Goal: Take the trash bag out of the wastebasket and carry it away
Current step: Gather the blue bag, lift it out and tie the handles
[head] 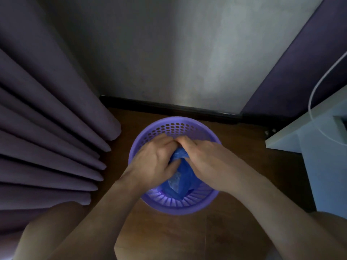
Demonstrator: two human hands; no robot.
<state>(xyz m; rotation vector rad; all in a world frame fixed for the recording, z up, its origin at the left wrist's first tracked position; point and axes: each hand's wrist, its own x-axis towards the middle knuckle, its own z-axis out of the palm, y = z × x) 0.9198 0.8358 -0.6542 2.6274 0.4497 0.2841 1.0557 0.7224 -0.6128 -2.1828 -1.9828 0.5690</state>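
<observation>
Both forearms reach down from the near edge to the purple wastebasket [174, 208] on the wooden floor [169, 231], where the left hand [154, 162] and right hand [208, 162] meet over its mouth. Their fingers [167, 141] are curled and pinching the gathered top of the blue trash bag [180, 181], which sits inside the wastebasket. Left of the wastebasket hangs a purple curtain [47, 128], behind it stands a grey wall [169, 53], and to its right is a pale cabinet [319, 147].

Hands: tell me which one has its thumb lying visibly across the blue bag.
The left hand; its thumb rests on the blue bag, while the right hand shows none.
</observation>
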